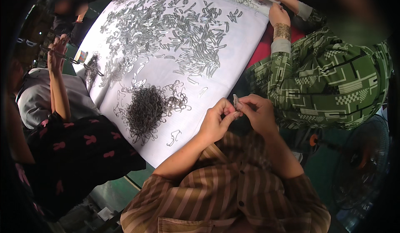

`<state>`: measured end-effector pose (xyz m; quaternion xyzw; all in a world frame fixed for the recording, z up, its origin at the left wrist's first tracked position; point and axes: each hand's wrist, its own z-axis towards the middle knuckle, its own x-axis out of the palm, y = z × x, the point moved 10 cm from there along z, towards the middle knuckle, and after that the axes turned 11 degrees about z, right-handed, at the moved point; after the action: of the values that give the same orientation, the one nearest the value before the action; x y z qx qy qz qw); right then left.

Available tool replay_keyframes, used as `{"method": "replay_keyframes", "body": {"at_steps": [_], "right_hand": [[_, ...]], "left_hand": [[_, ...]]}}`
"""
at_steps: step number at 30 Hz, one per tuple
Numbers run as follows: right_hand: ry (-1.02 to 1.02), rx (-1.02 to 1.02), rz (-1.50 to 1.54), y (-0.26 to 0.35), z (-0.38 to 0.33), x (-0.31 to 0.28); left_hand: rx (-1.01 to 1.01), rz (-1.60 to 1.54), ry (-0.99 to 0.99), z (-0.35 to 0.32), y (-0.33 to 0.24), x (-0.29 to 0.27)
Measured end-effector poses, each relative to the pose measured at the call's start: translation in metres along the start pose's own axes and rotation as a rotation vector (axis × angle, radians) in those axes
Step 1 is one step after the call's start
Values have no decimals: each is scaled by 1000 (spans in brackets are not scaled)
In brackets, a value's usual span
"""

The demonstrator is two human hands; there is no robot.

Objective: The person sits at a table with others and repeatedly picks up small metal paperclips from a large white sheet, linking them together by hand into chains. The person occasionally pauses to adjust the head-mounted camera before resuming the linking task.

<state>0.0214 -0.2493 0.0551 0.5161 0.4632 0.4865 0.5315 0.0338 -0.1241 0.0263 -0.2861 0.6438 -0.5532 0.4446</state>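
Observation:
My two hands meet just past the table's near right edge, in front of my striped shirt. My right hand (pixel 259 111) is closed, thumb and fingers pinching a small silvery metal piece (pixel 236 101) that stands up from the fingertips. Close against it, my left hand (pixel 216 118) is also closed in a pinch; what lies between its fingertips is hidden. On the white cloth to their left lies a dense pile of dark bent wire hooks (pixel 145 110). Many flat, elongated metal links (pixel 196 45) are spread farther up the cloth.
A white cloth (pixel 225 76) covers the table. Two loose wire hooks (pixel 173 137) lie near its front edge. A co-worker in green patterned clothing (pixel 325 78) sits close at right, another in dark clothing (pixel 83 149) at left. A fan (pixel 362 162) stands at lower right.

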Motion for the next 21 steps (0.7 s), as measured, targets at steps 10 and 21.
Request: {"method": "replay_keyframes", "body": {"at_steps": [10, 21], "right_hand": [[-88, 17, 105, -18, -11, -11], [-123, -84, 1, -6, -26, -14]], "left_hand": [[-23, -162, 42, -1, 6, 13], [84, 283, -50, -9, -5, -31]]}}
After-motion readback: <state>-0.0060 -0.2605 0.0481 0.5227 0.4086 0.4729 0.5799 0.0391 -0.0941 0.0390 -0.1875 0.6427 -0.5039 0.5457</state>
